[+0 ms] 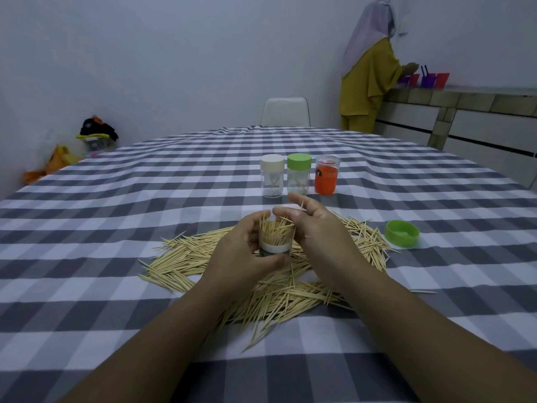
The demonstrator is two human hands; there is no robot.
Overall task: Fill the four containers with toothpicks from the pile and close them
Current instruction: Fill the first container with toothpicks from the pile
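- Left hand [244,251]: fingers curled round the clear container [276,239], holding it upright over the toothpick pile [270,286] on the desk [116,228]. Container's long axis vertical, open mouth up.
- Container looks well filled: toothpicks stand roughly on end inside, tips fanning above the rim. Not yet capped.
- Right hand [316,228]: at the container's mouth, thumb and forefinger pinching what looks like a toothpick or two; other fingers loosely spread.
- Pile: large, lying flat, sticks pointing every way; plenty left.
- Behind the hands, left to right: white-lidded jar [272,175] and green-lidded jar [299,174], both capped but holding only a few sticks; orange container [326,175], contents not discernible.
- Loose green lid [402,233] lies well right of the pile, presumably for the held container.
- Judgement: first container near done; three apparently remain.
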